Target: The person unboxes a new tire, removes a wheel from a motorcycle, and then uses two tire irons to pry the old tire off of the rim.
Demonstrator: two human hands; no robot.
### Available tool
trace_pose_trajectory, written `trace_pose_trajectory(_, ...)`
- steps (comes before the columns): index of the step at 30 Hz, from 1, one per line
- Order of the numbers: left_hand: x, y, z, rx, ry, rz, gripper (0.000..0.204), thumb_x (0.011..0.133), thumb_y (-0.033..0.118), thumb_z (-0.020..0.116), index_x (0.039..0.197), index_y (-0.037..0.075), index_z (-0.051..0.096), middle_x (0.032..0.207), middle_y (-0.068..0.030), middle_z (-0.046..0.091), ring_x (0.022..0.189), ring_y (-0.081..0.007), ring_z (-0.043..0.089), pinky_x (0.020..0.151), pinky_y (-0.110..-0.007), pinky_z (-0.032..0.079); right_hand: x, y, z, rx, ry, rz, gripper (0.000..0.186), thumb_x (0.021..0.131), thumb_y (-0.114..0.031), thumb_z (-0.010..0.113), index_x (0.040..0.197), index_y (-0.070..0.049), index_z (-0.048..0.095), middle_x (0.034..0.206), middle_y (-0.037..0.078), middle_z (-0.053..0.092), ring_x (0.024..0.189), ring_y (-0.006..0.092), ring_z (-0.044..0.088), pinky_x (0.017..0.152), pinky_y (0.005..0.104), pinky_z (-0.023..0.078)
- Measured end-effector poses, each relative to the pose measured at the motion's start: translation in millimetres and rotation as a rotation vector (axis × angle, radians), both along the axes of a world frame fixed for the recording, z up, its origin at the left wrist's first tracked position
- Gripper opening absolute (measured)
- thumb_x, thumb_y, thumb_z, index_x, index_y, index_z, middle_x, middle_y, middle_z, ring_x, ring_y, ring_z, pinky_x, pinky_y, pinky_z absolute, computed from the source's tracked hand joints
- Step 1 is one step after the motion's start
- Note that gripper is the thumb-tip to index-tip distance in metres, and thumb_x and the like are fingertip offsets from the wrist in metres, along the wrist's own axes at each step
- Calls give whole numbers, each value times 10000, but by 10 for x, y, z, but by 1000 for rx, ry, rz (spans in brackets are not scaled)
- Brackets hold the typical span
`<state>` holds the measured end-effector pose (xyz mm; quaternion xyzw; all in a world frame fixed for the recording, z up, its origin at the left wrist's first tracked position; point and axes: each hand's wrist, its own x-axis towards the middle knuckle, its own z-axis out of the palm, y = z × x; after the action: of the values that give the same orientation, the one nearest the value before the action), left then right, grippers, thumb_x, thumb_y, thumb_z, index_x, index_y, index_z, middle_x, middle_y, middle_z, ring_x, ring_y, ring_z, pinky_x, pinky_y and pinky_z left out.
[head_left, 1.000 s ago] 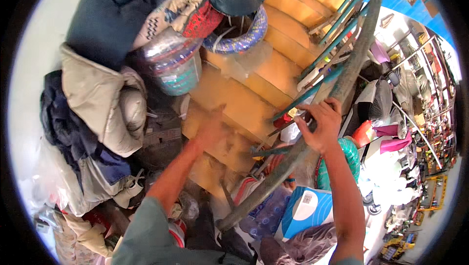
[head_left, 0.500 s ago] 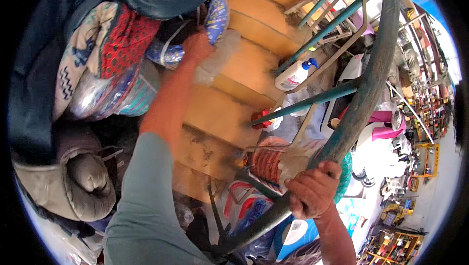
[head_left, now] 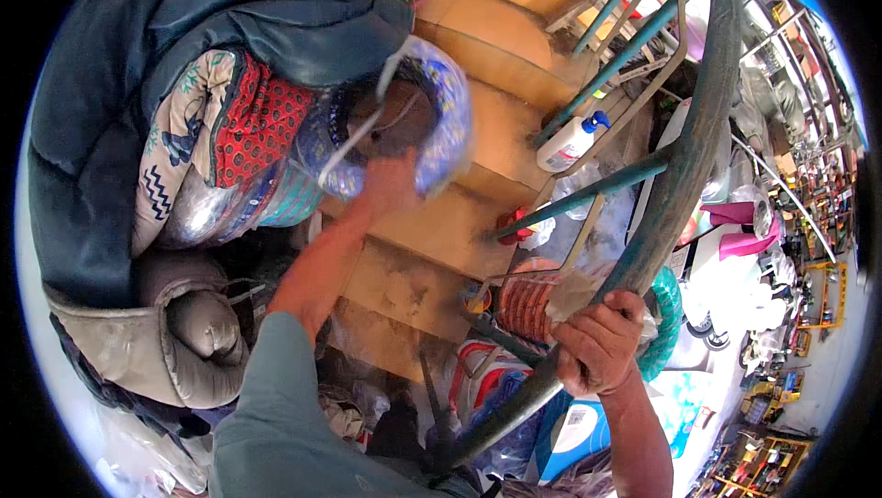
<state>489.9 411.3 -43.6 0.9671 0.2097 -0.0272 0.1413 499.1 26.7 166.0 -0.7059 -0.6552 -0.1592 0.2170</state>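
Note:
My left hand [head_left: 390, 187], smeared by motion, is closed on the near rim of a blue ring-shaped coil [head_left: 450, 98] wrapped in patterned film. A pale strap [head_left: 354, 141] runs across the coil's dark hollow. The coil is above the left side of the stairs, beside a red dotted cloth [head_left: 262, 130] and plastic-wrapped bundles [head_left: 211, 209]. My right hand [head_left: 602, 342] is wrapped round a worn dark green handrail [head_left: 707, 84] that curves down along the right of the stairs. The fingertips of my left hand are blurred against the coil.
Orange-brown steps [head_left: 487, 94] climb away ahead. Dark blue bedding [head_left: 220, 20] and a rolled grey quilt [head_left: 175, 342] crowd the left. Beyond the railing stand a white pump bottle [head_left: 568, 144], an orange hose coil [head_left: 524, 300] and a green hose coil [head_left: 669, 314].
My left hand has drawn the blue coil nearer and slightly right, turning its hollow more into view. The whole scene has shifted down and right. My right hand keeps hold of the handrail.

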Motion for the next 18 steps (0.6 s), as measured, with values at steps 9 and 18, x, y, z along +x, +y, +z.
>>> trace_pose_trajectory(9,-212,-402,-340,-80,-132,-156,758,647,398,835,1193,-21,518,971,-262,718,899,-428,716,798,-526,562,529,182,119,25,85,0,161,709,-163,623,838,-100,697,726,40,659,676,219,615,908,466,404)
trace_pose_trajectory(18,-142,-330,-16,-209,12,-78,997,615,418,872,1380,-78,468,1101,-279,707,1043,-425,695,912,-490,541,784,209,146,67,111,0,139,716,-151,667,846,-121,706,797,32,701,743,205,653,875,428,435)
